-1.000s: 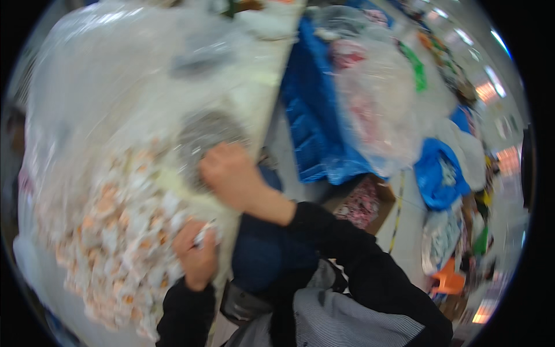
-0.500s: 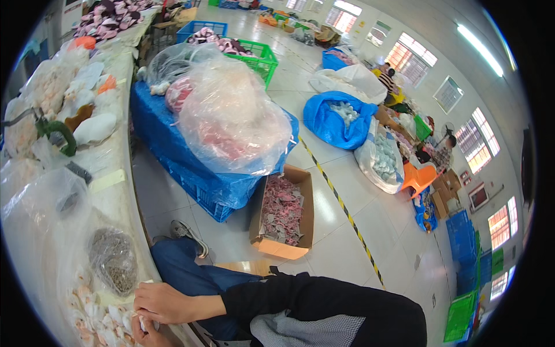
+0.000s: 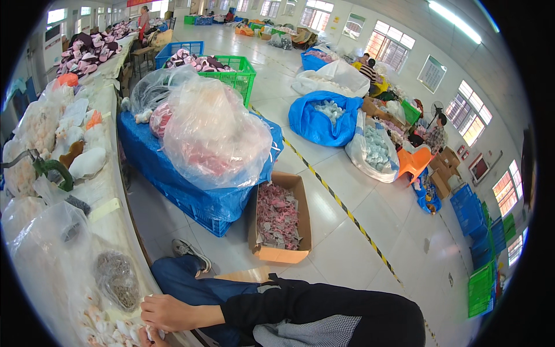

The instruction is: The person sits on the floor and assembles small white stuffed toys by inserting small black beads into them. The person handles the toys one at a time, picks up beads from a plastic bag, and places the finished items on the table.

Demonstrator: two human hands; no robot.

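Head view: cut-off left hand (image 3: 151, 339), perhaps holding white piece (image 3: 154, 331).

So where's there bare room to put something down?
On the floor: tiles between the striped tape and the blue crates at right. On the table: a small patch along its edge, between a white rounded piece and a pale yellow strip. It's crowded by the right hand, with small white pieces and a clear bag packed close.
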